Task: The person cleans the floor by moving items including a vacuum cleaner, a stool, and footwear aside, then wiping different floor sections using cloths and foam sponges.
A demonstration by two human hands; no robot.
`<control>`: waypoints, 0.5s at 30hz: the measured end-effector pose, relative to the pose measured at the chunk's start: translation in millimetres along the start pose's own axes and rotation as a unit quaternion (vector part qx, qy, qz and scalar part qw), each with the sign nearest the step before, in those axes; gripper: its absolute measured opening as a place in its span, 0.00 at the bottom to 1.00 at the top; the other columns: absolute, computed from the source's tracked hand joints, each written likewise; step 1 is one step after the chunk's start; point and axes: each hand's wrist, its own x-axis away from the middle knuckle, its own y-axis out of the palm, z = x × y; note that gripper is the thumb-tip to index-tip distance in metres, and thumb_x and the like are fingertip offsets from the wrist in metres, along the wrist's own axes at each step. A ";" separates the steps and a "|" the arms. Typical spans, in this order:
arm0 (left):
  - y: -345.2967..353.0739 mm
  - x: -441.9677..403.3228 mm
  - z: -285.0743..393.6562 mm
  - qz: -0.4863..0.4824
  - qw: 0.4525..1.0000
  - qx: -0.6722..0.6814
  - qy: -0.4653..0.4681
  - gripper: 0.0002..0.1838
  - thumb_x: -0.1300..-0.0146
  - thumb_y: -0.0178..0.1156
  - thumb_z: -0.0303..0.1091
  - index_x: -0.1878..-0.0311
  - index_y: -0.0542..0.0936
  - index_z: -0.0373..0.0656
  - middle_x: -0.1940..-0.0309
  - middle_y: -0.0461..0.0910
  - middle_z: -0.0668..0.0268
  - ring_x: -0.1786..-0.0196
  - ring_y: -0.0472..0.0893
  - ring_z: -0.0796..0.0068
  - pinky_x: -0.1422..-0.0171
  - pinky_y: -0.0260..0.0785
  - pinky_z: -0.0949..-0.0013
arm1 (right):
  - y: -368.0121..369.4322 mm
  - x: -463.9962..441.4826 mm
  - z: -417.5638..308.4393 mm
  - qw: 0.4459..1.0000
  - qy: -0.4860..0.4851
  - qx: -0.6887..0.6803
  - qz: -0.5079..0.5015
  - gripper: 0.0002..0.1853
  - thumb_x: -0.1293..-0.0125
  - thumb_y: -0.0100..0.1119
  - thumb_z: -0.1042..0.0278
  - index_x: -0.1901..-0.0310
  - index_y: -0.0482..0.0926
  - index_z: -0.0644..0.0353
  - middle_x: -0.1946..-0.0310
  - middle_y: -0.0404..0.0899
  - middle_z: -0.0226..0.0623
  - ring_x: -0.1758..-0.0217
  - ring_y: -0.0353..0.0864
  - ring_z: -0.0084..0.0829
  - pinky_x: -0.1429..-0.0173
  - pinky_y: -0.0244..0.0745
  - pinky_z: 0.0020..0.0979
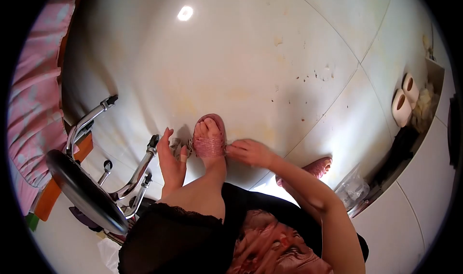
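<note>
My left hand (172, 164) is beside the left edge of a pink slipper (210, 146) worn on one foot. Its fingers are stretched and apart, and a light wrap circles the thumb. Between that hand and the slipper is a crumpled greyish bit of material (180, 147); whether the hand touches it I cannot tell. On the slipper's other side, my right hand (250, 152) has its fingertips drawn together against the strap's edge. What they pinch, if anything, is hidden. The second pink slipper (318, 168) is on the other foot, partly behind the right forearm.
A round black stool (87, 192) with chrome legs and casters stands at left, near pink fabric (38, 90). Dark crumbs (297, 77) dot the tiled floor. At right are white slippers (401, 107), a clear plastic bag (353, 187) and a low open-sided box (434, 74).
</note>
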 end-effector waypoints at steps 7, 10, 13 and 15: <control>-1.8 6.1 5.0 0.040 0.998 0.047 -0.013 0.32 0.36 0.61 0.22 0.28 0.66 0.40 0.35 0.73 0.55 0.34 0.72 0.53 0.31 0.66 0.56 | -159.6 -40.4 146.9 0.939 0.186 0.182 0.227 0.23 0.39 0.51 0.84 0.43 0.81 0.55 0.43 0.81 0.36 0.40 0.75 0.41 0.35 0.70 0.40; -1.2 1.6 7.8 0.073 0.994 0.075 -0.009 0.30 0.36 0.60 0.21 0.30 0.68 0.39 0.36 0.73 0.55 0.35 0.73 0.53 0.32 0.66 0.57 | -205.7 -55.4 145.9 0.863 0.268 0.282 0.323 0.31 0.47 0.50 0.92 0.44 0.82 0.54 0.42 0.80 0.35 0.43 0.74 0.43 0.42 0.75 0.37; 6.5 -7.6 14.5 0.081 0.992 0.094 0.009 0.27 0.37 0.60 0.21 0.33 0.71 0.38 0.37 0.74 0.55 0.36 0.73 0.53 0.32 0.66 0.58 | -145.7 -66.5 112.1 0.936 0.172 0.165 0.259 0.19 0.31 0.50 0.76 0.41 0.79 0.60 0.41 0.80 0.38 0.41 0.76 0.39 0.35 0.71 0.40; 12.1 -19.0 23.0 0.079 0.991 0.099 0.040 0.24 0.38 0.60 0.21 0.37 0.73 0.38 0.39 0.76 0.54 0.37 0.74 0.51 0.33 0.67 0.57 | -80.6 -68.7 88.3 0.985 0.101 0.086 0.106 0.20 0.32 0.52 0.75 0.39 0.79 0.60 0.37 0.78 0.40 0.36 0.76 0.40 0.29 0.67 0.42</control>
